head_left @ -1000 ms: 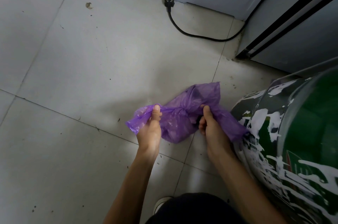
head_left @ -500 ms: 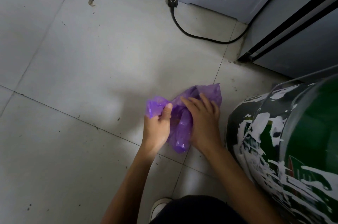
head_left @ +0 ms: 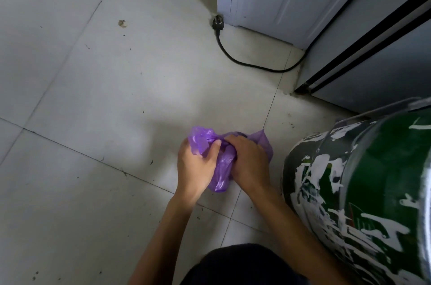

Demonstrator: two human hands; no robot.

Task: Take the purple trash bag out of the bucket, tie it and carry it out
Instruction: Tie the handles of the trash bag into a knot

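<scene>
I log one crumpled thin purple plastic trash bag [head_left: 222, 168], out of the paint-streaked green round bucket [head_left: 349, 180], just beside it above grey floor tiles [head_left: 93, 98]. Left hand [head_left: 196, 166] and right hand [head_left: 250, 161] both clutch it (hands close together).

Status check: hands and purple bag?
Left hand gripping purple bag. Right hand gripping it too. Bag out of bucket, bunched above floor. Bucket close on the right.

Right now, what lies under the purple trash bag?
Grey floor tiles show around the purple trash bag. Whether it touches them cannot be told: the left hand and right hand grip and partly cover it.
</scene>
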